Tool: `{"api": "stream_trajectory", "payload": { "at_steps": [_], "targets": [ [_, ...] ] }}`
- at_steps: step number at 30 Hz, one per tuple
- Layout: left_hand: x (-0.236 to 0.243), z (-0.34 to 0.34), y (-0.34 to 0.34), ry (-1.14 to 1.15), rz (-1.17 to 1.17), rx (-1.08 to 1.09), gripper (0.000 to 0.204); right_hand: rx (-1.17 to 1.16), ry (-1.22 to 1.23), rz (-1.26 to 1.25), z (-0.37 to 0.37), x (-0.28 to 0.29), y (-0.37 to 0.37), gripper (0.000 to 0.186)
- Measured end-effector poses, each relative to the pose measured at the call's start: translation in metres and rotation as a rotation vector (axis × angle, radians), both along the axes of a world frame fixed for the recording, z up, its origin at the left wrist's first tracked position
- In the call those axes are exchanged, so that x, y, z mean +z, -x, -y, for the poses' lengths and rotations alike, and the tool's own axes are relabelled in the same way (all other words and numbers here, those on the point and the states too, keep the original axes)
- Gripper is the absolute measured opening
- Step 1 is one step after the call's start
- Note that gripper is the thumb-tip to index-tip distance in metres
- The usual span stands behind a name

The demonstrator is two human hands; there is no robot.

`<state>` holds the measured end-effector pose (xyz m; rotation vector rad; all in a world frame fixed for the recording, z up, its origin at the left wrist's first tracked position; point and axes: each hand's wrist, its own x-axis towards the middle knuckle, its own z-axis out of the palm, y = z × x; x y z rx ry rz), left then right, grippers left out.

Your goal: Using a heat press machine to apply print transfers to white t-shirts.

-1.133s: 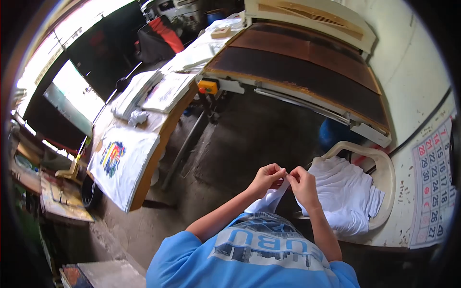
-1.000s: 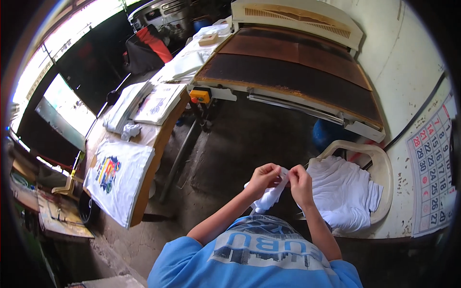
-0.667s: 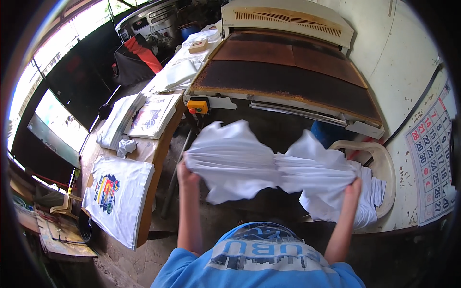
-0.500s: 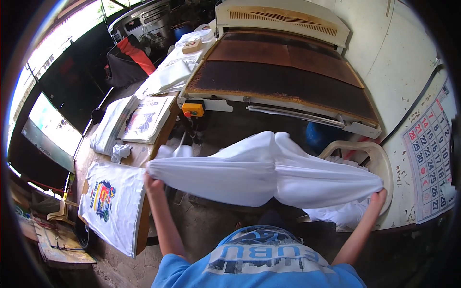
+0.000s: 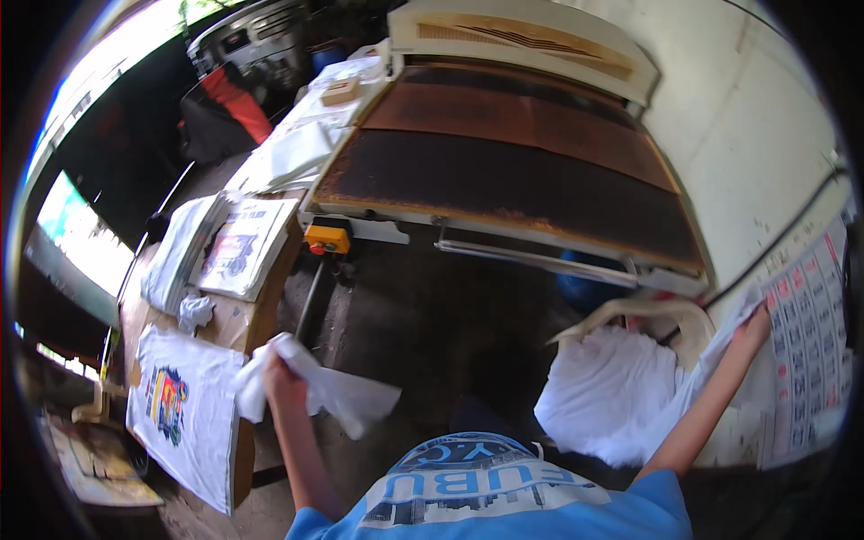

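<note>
My left hand (image 5: 284,385) is closed on a thin, limp white sheet (image 5: 355,399), whose ends hang out on both sides; whether it is paper or cloth I cannot tell. Far to the right, my right hand (image 5: 751,328) grips the upper end of a white shirt (image 5: 711,364), slightly blurred, that trails down toward a heap of white shirts (image 5: 607,382) on a plastic chair (image 5: 679,315). Just left of my left hand, a white shirt with a colourful print (image 5: 184,405) lies flat over the table's near end.
A large flat heat press (image 5: 486,171) with a dark bed stands ahead, an orange switch box (image 5: 326,238) at its near left corner. The table (image 5: 261,310) at left carries printed sheets (image 5: 243,252) and folded white cloth (image 5: 180,252). A calendar (image 5: 805,351) hangs on the right wall.
The white shirt stretched between both hands has left my left hand and swung right over the chair, still held by my right hand. The thin white sheet now shows fully in my left hand.
</note>
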<state>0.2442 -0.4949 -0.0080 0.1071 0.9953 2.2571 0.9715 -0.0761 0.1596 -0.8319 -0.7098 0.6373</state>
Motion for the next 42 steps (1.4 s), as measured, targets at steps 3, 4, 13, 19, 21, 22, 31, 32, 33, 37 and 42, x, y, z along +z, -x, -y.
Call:
{"api": "stream_trajectory", "payload": {
  "at_steps": [3, 4, 13, 19, 21, 22, 31, 32, 33, 37, 42],
  "targets": [
    [0.040, -0.069, -0.043, -0.054, -0.035, 0.027, 0.020, 0.254, 0.210, 0.061, -0.109, 0.038, 0.069, 0.032],
    [0.061, -0.090, -0.051, -0.058, 0.040, 0.067, 0.020, 0.309, 0.170, 0.168, -0.147, 0.045, 0.070, 0.039],
    [0.167, -0.126, -0.092, -0.072, -0.227, 0.249, 0.024, 1.414, -0.159, 0.812, -0.017, -0.007, 0.460, 0.065],
    [0.177, -0.135, -0.099, -0.098, -0.217, 0.145, 0.023, 1.635, -0.528, 0.985, 0.078, -0.066, 0.556, 0.040],
    [0.173, -0.140, -0.088, -0.076, -0.239, 0.154, 0.024, 1.591, -0.531, 0.919, 0.071, -0.071, 0.556, 0.023],
    [0.166, -0.135, -0.078, -0.041, -0.264, 0.203, 0.025, 1.749, -0.336, 0.940, 0.066, -0.061, 0.550, 0.014],
    [0.208, -0.264, 0.033, 0.013, -0.761, -0.103, 0.029, 1.447, -0.052, 0.333, -0.042, 0.055, 0.517, 0.013],
    [0.214, -0.304, 0.050, -0.038, -0.943, -0.125, 0.030, 1.379, 0.015, 0.444, -0.109, 0.048, 0.510, 0.020],
    [0.218, -0.329, 0.066, 0.038, -0.962, -0.167, 0.028, 1.245, 0.006, 0.396, -0.123, 0.057, 0.518, 0.028],
    [0.179, -0.373, 0.110, 0.123, -1.383, 0.142, 0.030, 0.513, 0.092, 0.676, -0.152, 0.027, 0.484, 0.052],
    [0.055, -0.309, 0.175, 0.540, -1.097, -0.013, 0.024, 0.567, 0.585, 0.773, -0.098, -0.066, 0.420, 0.031]
  ]
}}
